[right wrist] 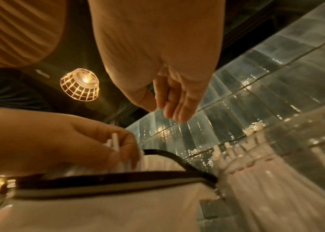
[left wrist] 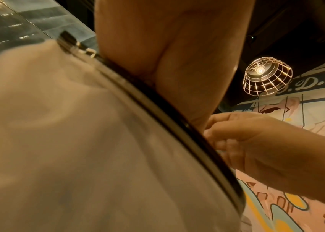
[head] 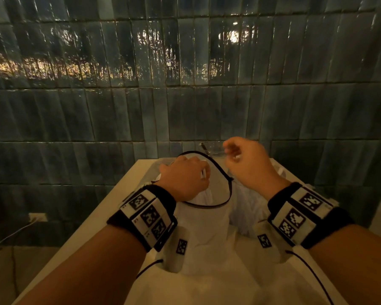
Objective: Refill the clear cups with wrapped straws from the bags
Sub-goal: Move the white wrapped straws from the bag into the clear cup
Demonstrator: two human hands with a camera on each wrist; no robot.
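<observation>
A white bag [head: 199, 219] with a black zip rim lies open on the counter, packed with white wrapped straws [right wrist: 123, 164]. My left hand [head: 185, 177] reaches into its mouth and grips a small bundle of straws [right wrist: 115, 140]; their ends stick out between the fingers. My right hand [head: 244, 161] hovers just right of the bag's mouth, fingers relaxed and holding nothing [right wrist: 174, 100]. A clear cup [head: 215, 148] stands behind the hands at the wall, partly hidden by the right hand. In the left wrist view the bag [left wrist: 78, 141] fills the frame.
A second, clear bag of wrapped straws [right wrist: 266, 175] lies to the right of the first, under my right wrist [head: 248, 205]. The cream counter [head: 110, 205] ends at a dark tiled wall [head: 185, 95]. A caged lamp [right wrist: 80, 85] hangs overhead.
</observation>
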